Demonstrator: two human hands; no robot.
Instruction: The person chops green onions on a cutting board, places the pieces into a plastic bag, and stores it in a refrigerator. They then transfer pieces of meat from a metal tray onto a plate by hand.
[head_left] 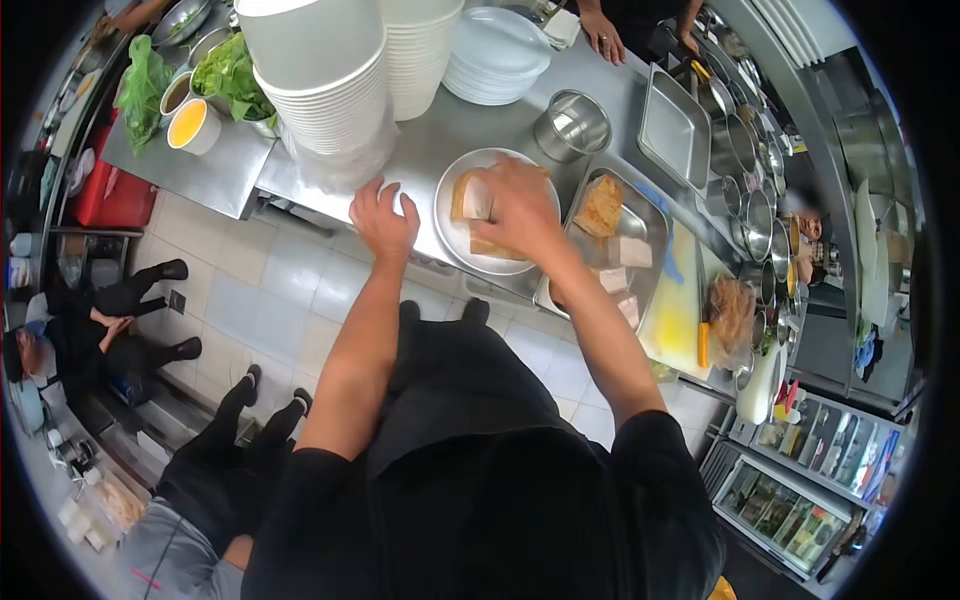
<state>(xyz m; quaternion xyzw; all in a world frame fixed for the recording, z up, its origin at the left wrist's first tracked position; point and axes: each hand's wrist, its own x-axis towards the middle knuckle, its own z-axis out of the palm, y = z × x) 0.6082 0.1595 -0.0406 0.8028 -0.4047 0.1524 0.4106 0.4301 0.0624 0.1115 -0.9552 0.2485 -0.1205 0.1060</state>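
My right hand [520,208] is over a round metal plate [452,232] on the steel counter, fingers closed on a pale block of food [477,198] that sits among browned pieces on the plate. My left hand [384,218] rests flat on the counter edge just left of the plate, fingers spread, holding nothing. To the right of the plate a rectangular metal tray [655,228] holds a fried golden piece [601,205] and several pale slabs [630,251].
Tall stacks of white bowls [320,80] and plates [495,55] stand behind. A steel pot [572,125], an empty tray [674,128], greens [232,75], a yellow sauce cup [192,125]. Another person's hands [603,35] across the counter. People sit at left.
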